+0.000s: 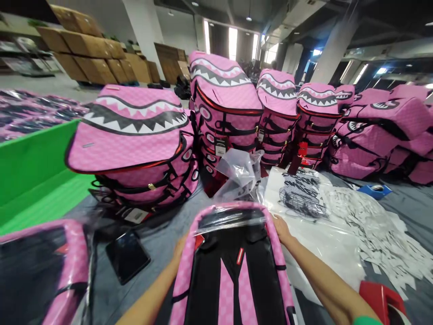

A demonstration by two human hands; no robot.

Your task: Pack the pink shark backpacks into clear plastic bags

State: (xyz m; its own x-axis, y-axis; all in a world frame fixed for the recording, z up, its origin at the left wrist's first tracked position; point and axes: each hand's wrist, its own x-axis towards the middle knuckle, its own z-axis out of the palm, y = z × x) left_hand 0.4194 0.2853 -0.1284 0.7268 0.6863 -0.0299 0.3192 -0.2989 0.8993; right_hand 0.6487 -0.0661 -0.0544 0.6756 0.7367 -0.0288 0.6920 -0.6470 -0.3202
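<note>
Two hands: my left hand point(179, 249) and right hand point(282, 229) sit well apart on the backpack's far corners; the right's fingers curl over the edge, while the left's grip is hidden.
Backpack: a pink checkered backpack with black straps point(233, 302) lies before me, its long axis running away from me.
Sleeve: a clear plastic sleeve point(230, 219) covers its far end.
Beside: a black glossy tablet point(127, 257) lies left.
Ahead: stacked pink shark-mouth backpacks point(142, 144).

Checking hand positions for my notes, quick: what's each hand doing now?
Left hand: closed, holding the edge of the pink backpack.
Right hand: closed, holding the backpack's opposite edge.
</note>
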